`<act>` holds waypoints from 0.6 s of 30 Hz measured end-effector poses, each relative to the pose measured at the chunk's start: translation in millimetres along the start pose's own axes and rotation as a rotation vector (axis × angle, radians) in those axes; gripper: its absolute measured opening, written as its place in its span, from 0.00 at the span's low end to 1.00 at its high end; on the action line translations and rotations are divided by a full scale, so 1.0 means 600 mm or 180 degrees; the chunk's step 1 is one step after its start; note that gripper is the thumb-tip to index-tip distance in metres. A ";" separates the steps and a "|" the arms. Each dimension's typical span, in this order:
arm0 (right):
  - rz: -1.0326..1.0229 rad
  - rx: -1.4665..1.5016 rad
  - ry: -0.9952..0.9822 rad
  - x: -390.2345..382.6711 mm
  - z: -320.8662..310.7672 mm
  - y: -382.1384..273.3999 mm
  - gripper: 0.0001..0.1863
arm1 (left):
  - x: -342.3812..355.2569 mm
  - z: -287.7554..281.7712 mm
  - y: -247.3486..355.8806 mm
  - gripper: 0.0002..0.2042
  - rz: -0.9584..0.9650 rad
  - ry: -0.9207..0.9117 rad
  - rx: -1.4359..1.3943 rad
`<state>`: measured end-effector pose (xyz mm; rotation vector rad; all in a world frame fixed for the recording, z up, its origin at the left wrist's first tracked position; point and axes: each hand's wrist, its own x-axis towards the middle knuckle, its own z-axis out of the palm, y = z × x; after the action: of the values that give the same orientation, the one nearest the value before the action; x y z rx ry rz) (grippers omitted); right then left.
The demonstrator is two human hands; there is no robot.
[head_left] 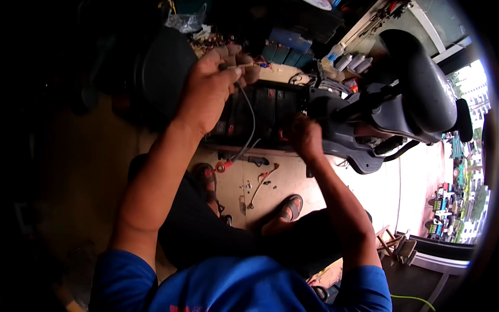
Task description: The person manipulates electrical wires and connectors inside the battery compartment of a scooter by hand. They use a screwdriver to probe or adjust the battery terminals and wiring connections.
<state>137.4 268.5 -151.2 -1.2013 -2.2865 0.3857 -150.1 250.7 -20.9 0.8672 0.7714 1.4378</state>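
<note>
My left hand [210,86] is raised over the open floor bay of an electric scooter and grips a thin tool or wire end; a grey cable [250,122] hangs down from it. Below it several black batteries [265,106] sit side by side in the bay. My right hand [305,136] reaches into the near edge of that bay, its fingers curled on something hidden among the batteries. The scooter's black raised seat [423,86] lies to the right.
On the floor between my sandalled feet [291,207] lie a red-ended wire [264,179], small screws and a black tool [257,160]. Blue boxes and bottles [349,60] stand beyond the scooter. A wooden stool [395,244] is at the lower right.
</note>
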 end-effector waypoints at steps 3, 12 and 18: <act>0.0548 0.0840 0.0876 -0.005 0.007 0.007 0.05 | 0.009 -0.015 -0.001 0.17 0.0186 -0.0002 -0.0113; 0.1039 0.2110 -0.0098 -0.004 -0.049 -0.080 0.13 | 0.021 -0.003 -0.046 0.18 -0.0011 -0.0093 -0.1071; 0.1840 0.4072 -0.0742 -0.008 -0.088 -0.155 0.17 | 0.031 0.033 -0.085 0.19 -0.0148 -0.0328 -0.1477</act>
<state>107.0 212.5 -65.5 -1.0232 -1.2196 1.8849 -107.5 270.8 -53.8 0.5551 0.3534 1.4392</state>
